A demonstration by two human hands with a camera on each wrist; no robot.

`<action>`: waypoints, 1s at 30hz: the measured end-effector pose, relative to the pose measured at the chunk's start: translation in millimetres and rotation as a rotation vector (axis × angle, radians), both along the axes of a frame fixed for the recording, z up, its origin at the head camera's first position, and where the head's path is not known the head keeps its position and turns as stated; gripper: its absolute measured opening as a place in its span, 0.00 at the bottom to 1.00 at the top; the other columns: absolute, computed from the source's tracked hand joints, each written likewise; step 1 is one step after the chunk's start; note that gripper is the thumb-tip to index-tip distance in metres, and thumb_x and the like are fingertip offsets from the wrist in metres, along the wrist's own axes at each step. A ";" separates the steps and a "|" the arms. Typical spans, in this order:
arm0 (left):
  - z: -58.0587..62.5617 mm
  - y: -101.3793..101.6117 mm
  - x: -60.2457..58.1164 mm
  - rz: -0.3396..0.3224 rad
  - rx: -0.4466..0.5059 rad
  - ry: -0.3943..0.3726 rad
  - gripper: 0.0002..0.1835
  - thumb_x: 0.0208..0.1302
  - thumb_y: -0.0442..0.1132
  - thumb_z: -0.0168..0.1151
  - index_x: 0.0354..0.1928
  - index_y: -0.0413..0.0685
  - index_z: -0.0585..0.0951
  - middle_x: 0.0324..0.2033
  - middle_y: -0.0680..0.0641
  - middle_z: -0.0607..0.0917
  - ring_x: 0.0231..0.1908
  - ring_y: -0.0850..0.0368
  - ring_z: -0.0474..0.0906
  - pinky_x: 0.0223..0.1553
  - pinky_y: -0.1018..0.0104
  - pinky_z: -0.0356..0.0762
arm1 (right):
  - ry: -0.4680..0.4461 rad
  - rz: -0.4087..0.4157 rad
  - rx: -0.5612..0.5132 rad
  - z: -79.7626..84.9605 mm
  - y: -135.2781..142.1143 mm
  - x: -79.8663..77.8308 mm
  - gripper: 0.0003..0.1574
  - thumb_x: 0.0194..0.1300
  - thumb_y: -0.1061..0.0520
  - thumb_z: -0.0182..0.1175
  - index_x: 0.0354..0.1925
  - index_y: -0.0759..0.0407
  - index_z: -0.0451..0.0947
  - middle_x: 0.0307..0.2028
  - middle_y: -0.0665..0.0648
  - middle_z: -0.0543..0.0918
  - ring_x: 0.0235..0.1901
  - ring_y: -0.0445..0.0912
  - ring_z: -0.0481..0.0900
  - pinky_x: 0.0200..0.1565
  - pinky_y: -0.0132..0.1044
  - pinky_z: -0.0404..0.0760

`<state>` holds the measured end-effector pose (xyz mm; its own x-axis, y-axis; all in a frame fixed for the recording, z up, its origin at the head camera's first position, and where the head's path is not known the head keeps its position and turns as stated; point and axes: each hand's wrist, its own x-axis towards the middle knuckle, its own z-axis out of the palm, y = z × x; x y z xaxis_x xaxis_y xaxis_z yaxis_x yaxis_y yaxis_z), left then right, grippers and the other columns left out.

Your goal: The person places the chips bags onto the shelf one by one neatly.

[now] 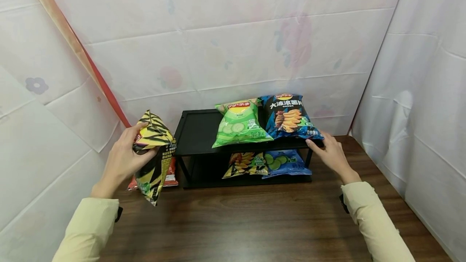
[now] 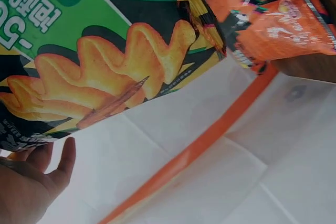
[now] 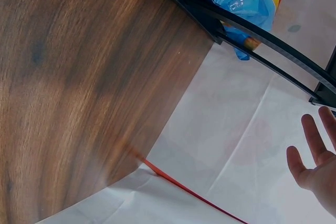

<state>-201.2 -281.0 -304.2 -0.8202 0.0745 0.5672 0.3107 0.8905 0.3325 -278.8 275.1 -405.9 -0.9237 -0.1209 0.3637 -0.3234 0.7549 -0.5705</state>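
Note:
My left hand (image 1: pixel 121 159) grips a yellow-and-black chip bag (image 1: pixel 154 157) in the air, left of a black two-tier rack (image 1: pixel 196 128). The left wrist view shows wavy chips printed on that chip bag (image 2: pixel 121 72), with fingers of the left hand (image 2: pixel 37 182) at its lower edge. At the rack's right end is my right hand (image 1: pixel 331 155), its thumb by the upper shelf's edge, close to a dark blue chip bag (image 1: pixel 289 118). Its fingers look extended in the right wrist view. A green chip bag (image 1: pixel 240 122) leans beside the dark blue one.
On the lower tier lie another yellow-and-black bag (image 1: pixel 245 165) and a blue bag with lime slices (image 1: pixel 285 163). A red-orange bag (image 1: pixel 171 175) sits on the wooden table (image 1: pixel 233 217), partly behind the held bag. White printed cloth (image 1: pixel 233 51) hangs at the back and sides.

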 end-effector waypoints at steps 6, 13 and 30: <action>13.1 11.9 -6.8 0.046 -0.006 0.002 0.38 0.47 0.49 0.67 0.62 0.54 0.66 0.51 0.38 0.74 0.43 0.38 0.71 0.37 0.42 0.67 | -0.002 0.003 -0.003 0.3 -0.2 0.5 0.39 0.65 0.39 0.49 0.67 0.56 0.59 0.62 0.69 0.64 0.59 0.66 0.60 0.52 0.65 0.54; 26.6 24.2 -16.0 0.093 -0.028 0.010 0.37 0.48 0.53 0.65 0.61 0.51 0.67 0.49 0.34 0.74 0.43 0.37 0.71 0.35 0.41 0.67 | 0.002 0.005 -0.004 -0.3 -0.2 -0.3 0.39 0.65 0.39 0.49 0.67 0.56 0.59 0.63 0.69 0.64 0.59 0.66 0.60 0.52 0.65 0.54; 45.2 57.2 -46.9 0.121 -0.155 -0.121 0.39 0.52 0.60 0.59 0.64 0.55 0.63 0.52 0.34 0.72 0.42 0.35 0.73 0.38 0.39 0.67 | -0.028 -0.009 0.008 0.6 0.5 -0.9 0.42 0.65 0.38 0.48 0.67 0.63 0.57 0.63 0.72 0.62 0.58 0.67 0.60 0.53 0.66 0.53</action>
<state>-248.1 -223.9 -259.0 -0.8899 0.0497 0.4533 0.1645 0.9621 0.2176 -279.7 275.6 -405.3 -0.9346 -0.1148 0.3367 -0.3003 0.7622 -0.5734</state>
